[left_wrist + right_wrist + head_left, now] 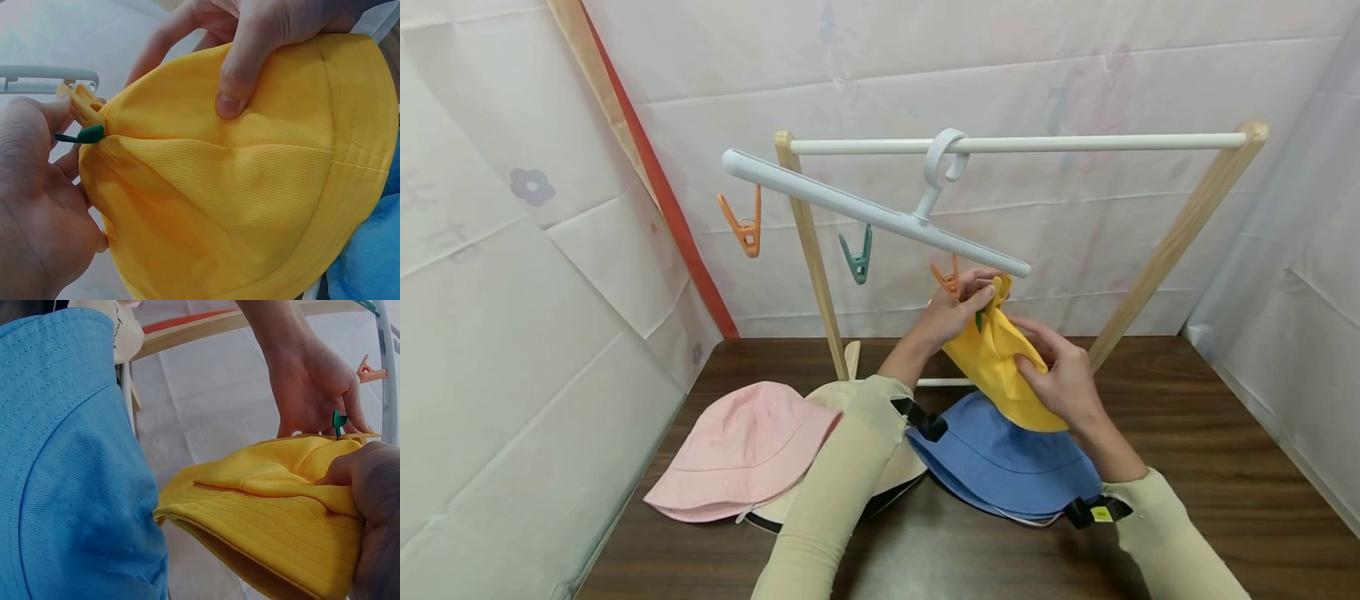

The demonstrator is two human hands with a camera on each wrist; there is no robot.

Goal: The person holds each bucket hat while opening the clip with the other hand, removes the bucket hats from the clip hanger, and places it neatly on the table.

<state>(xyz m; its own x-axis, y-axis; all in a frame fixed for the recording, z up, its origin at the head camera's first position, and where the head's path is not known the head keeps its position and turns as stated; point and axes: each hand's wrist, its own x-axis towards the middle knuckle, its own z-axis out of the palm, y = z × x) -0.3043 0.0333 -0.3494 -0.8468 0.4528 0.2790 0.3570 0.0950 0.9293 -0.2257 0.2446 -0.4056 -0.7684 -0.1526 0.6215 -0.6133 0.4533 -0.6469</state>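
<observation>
A yellow bucket hat (992, 362) hangs crown-up under the low right end of a pale hanger (842, 198). My left hand (949, 315) pinches a yellow clothespin (85, 107) at the top of the crown, beside a green leaf-shaped tab (91, 134). Fabric on the hat's right side is gripped by my right hand (1063, 377), its thumb on the outside of the crown. The hanger tilts down to the right, hooked over a white rod (1112, 143). From it also hang an orange clothespin (748, 237), a green one (859, 265) and another orange one (950, 282).
Below lie a pink bucket hat (745, 446), a cream hat (898, 467) partly hidden by my left sleeve, and a blue bucket hat (1011, 467) beneath the yellow one. Slanted wooden legs (1180, 242) hold up the rod on the brown table (1247, 450).
</observation>
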